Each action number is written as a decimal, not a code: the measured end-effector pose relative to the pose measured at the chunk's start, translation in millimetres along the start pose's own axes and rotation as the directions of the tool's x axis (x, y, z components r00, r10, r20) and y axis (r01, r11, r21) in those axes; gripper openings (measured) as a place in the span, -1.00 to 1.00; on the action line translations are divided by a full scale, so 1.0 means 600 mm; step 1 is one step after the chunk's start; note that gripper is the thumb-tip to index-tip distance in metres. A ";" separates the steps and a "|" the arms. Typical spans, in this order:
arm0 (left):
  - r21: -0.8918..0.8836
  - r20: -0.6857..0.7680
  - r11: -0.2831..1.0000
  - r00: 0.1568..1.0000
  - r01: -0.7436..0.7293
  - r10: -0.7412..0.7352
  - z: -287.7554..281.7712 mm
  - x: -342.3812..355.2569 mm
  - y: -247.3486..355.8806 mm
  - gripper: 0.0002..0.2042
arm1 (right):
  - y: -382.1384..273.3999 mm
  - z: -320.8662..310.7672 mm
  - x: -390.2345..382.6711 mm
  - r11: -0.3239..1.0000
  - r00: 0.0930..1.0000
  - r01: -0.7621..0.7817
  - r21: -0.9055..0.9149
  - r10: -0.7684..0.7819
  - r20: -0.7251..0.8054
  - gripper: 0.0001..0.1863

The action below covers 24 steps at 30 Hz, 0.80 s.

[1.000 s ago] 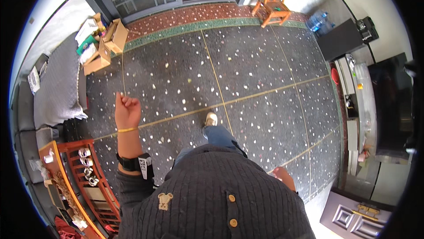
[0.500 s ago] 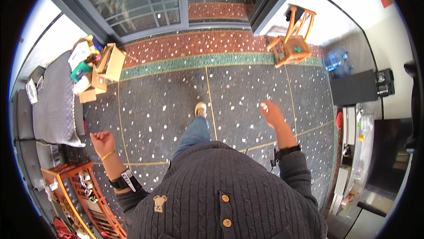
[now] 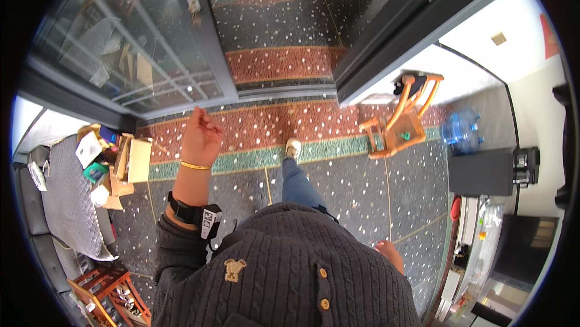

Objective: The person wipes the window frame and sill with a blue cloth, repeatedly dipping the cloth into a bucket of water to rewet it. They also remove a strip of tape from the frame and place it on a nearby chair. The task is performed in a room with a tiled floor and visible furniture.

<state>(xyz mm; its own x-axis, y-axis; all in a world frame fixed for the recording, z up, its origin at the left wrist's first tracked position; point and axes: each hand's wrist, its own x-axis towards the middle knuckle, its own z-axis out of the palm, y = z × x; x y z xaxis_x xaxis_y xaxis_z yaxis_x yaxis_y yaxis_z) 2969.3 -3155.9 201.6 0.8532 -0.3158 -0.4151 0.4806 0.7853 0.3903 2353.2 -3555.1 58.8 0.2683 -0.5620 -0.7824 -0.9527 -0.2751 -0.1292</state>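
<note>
My left hand (image 3: 202,137) is raised in front of me, its fingers loosely bent and a little apart with nothing seen in them. A gold bangle (image 3: 196,165) circles that wrist, and a black strap with a white tag (image 3: 210,221) sits on the forearm. In the picture the hand lies nearest the grey-framed glass sliding door (image 3: 175,79), with a gap between them. My right hand (image 3: 389,254) is low at my side. My sweater hides part of that arm, and its fingers barely show.
Beyond the doorway's sill (image 3: 287,92) the speckled floor (image 3: 338,194) continues. Cardboard boxes (image 3: 140,161) stand at the left by a grey sofa (image 3: 69,200). To the right are a wooden chair (image 3: 403,131), a blue water bottle (image 3: 462,131) and a dark cabinet (image 3: 481,171).
I have stepped closer to the doorway. My left hand has come up and forward toward the door, while my right has swung back beside my body.
</note>
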 end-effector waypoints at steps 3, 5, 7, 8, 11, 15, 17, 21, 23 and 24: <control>-0.035 -0.172 0.998 0.984 0.045 -0.051 0.090 0.126 -0.046 -0.85 | -0.162 -0.132 0.133 0.988 0.994 0.040 -0.146 -0.054 -0.092 -0.53; -0.025 -0.139 0.998 0.988 0.063 -0.066 0.150 0.203 -0.057 -0.86 | -0.328 -0.231 0.232 0.952 0.963 0.130 -0.278 -0.187 -0.192 -0.57; -0.001 -0.158 0.997 0.985 0.076 -0.075 0.197 0.263 -0.060 -0.87 | -0.521 -0.336 0.307 0.913 0.892 0.339 -0.225 -0.388 -0.231 -0.58; 0.021 -0.151 0.997 0.986 0.072 -0.068 0.217 0.292 -0.057 -0.87 | -0.617 -0.385 0.328 0.882 0.867 0.397 -0.254 -0.451 -0.211 -0.63; 0.039 -0.150 0.998 0.988 0.046 -0.040 0.267 0.402 -0.045 -0.87 | -0.930 -0.494 0.380 0.625 0.602 0.770 -0.128 -0.778 -0.180 -0.62; -0.048 -0.258 0.997 0.964 0.054 -0.065 0.329 0.593 -0.037 -0.86 | -1.237 -0.585 0.410 0.437 0.420 0.833 -0.338 -0.899 -0.127 -0.66; -0.034 -0.189 0.999 0.981 0.029 -0.034 0.373 0.693 -0.033 -0.82 | -1.327 -0.606 0.437 0.311 0.282 0.895 -0.318 -0.950 -0.134 -0.66; -0.198 -0.169 0.976 0.984 -0.090 0.056 0.479 0.890 0.030 -0.64 | -1.405 -0.674 0.525 0.526 0.601 0.759 -0.383 -0.792 0.104 -0.63; -0.239 -0.165 0.953 0.975 -0.187 0.150 0.528 0.971 0.078 -0.61 | -1.410 -0.716 0.571 0.662 0.715 0.686 -0.301 -0.691 0.107 -0.59; -0.261 -0.190 0.945 0.970 -0.196 0.149 0.551 1.003 0.099 -0.59 | -1.415 -0.735 0.594 0.683 0.727 0.674 -0.283 -0.681 0.088 -0.56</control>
<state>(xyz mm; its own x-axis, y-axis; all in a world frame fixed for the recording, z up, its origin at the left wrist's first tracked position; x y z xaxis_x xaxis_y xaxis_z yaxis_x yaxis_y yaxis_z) 3578.4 -3475.3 246.5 0.8608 -0.0882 -0.5012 0.2339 0.9433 0.2357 3320.9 -3865.7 158.1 0.8312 -0.1529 -0.5345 -0.4293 -0.7873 -0.4425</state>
